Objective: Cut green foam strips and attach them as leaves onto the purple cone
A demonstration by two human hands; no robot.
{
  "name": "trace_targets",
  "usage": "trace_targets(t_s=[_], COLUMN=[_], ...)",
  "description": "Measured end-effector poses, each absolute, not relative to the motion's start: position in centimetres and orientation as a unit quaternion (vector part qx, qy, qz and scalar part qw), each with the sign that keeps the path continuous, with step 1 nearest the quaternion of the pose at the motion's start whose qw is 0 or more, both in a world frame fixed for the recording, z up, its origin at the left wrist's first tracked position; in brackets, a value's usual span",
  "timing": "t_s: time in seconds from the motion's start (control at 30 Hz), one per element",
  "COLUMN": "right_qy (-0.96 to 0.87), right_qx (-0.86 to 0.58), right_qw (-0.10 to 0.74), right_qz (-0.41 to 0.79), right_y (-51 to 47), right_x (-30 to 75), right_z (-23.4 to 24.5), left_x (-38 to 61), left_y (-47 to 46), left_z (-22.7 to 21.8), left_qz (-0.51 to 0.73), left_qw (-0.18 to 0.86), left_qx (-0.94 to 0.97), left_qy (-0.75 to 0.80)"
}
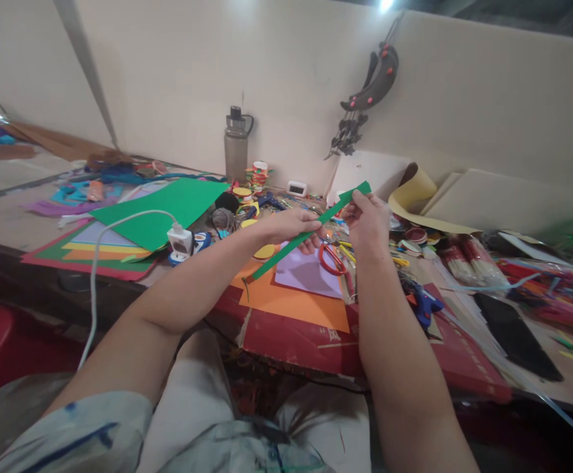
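Both my hands hold a long green paper strip [286, 249] slanted above the table. My left hand [294, 226] pinches it near the middle, fingers closed around it. My right hand [368, 220] grips it close to its upper end, by the far tip. The strip's lower end hangs free over an orange sheet [291, 302]. Under my hands lie a lilac paper sheet [306, 269] and red-handled scissors [333, 259].
A grey water bottle [236, 144] stands by the wall. Green paper [168, 207] and stacked coloured sheets lie at the left beside a white plug and cable [181, 240]. A blue glue gun [422, 302], a black phone [516, 335] and craft scraps crowd the right.
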State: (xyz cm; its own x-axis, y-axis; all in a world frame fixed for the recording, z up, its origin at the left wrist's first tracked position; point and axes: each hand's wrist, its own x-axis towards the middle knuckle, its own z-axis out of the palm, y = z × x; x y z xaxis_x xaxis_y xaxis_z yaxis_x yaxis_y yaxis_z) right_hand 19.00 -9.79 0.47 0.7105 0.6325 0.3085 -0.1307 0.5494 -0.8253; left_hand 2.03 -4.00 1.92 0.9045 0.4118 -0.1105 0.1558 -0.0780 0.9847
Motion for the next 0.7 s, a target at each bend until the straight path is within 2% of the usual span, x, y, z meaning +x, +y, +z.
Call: trace_targets(t_s=[0.2, 0.37, 0.7], right_qy=[-0.329, -0.38, -0.391], right_qx=[-0.436, -0.453, -0.482], right_qw=[0.801, 0.774, 0.769], right_qz=[0.245, 0.227, 0.151], right_y=[-9.1, -9.0, -9.1], right_x=[18.0, 17.5, 17.4], right_z=[-0.1, -0.4, -0.1], left_x=[2.6, 2.7, 2.9], left_y=[-3.6, -4.5, -3.4], left_z=[1.4, 1.9, 1.3], left_qz=[0.181, 0.265, 0.33], left_qw=[0.713, 0.671, 0.601], left_qx=[0.661, 0.677, 0.709], left_qy=[0.151, 0.147, 0.167])
